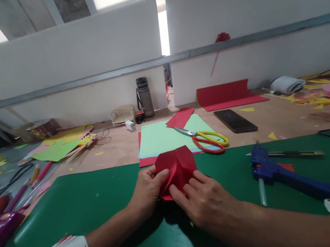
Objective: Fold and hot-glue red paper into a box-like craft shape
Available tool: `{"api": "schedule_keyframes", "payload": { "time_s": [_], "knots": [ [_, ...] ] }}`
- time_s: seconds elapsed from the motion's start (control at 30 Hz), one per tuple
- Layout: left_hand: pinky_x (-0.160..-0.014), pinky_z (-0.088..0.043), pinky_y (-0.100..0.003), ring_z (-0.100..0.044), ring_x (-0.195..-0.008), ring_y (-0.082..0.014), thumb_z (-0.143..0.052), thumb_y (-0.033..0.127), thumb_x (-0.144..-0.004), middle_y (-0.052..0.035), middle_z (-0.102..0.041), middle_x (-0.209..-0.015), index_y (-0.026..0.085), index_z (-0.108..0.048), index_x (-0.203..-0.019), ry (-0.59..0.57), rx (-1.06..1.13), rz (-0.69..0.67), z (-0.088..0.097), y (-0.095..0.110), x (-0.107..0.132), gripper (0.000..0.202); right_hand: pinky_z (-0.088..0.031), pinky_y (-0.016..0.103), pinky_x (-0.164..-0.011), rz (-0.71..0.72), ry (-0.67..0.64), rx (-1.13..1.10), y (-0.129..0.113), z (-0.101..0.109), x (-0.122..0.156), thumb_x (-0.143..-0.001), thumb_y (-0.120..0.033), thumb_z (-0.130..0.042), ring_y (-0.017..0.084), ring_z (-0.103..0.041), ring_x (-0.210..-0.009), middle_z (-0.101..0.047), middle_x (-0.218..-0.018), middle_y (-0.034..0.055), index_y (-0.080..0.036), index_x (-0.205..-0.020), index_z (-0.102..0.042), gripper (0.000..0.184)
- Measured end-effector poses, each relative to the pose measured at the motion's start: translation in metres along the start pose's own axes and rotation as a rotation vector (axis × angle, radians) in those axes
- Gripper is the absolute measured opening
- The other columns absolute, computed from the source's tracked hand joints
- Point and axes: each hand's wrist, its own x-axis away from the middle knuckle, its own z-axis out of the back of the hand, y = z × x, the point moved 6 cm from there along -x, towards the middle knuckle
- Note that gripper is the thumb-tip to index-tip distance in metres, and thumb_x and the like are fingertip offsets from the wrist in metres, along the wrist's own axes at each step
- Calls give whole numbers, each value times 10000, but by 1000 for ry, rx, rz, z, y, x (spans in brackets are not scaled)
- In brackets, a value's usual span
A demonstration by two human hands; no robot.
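A folded piece of red paper (179,161) is held a little above the green mat (102,201), with creases running toward its middle. My left hand (147,189) pinches its left edge between thumb and fingers. On the lower right side, my right hand (204,197) grips the same paper, its fingertips pressed at the fold. Just beyond the paper lie scissors (207,138) with one red and one yellow handle, resting on a stack of light green sheets (157,135). The underside of the red paper is hidden.
To the right lie a blue glue gun (288,176), a craft knife (296,153) and a black phone (235,120). A grey bottle (145,97) stands at the back by the white partition (78,62). Paper sheets (58,147) and pens (41,174) lie on the left.
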Motion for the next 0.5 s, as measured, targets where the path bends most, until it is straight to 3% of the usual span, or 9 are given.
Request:
{"api": "schedule_keyframes", "payload": {
  "time_s": [0.13, 0.33, 0.4, 0.5],
  "knots": [
    [-661, -474, -270, -621, -694, -179, -707, 298, -697, -63, -693, -782, 105, -678, -900, 5, -6, 5, 1, 1, 1, 282, -334, 493, -890, -40, 28, 54, 4, 0, 1, -778, -44, -427, 212, -563, -561, -619, -562, 65, -104, -930, -640, 268],
    [-673, -479, -273, -625, -708, -186, -716, 296, -687, -65, -699, -797, 107, -688, -888, 6, -16, -15, -1, 4, 2, 277, -284, 525, -956, -54, 22, 6, 6, 0, 0, -806, -46, -421, 199, -549, -556, -605, -562, 42, -96, -1000, -620, 282],
    [-660, -476, -263, -624, -696, -177, -716, 296, -689, -60, -699, -780, 110, -689, -876, -5, -9, -15, 0, 4, 2, 265, -277, 536, -963, -37, 67, -73, 9, 11, 2, -863, -130, -429, 204, -570, -613, -630, -626, 48, -96, -1059, -589, 255],
    [-655, -479, -263, -631, -696, -177, -722, 290, -686, -59, -698, -769, 114, -686, -889, -22, 10, -2, 2, 4, 3, 271, -233, 540, -1009, -26, 194, -277, 25, 36, 8, -897, -313, -472, 235, -599, -858, -669, -831, 77, -114, -1139, -521, 317]
  ]
}}
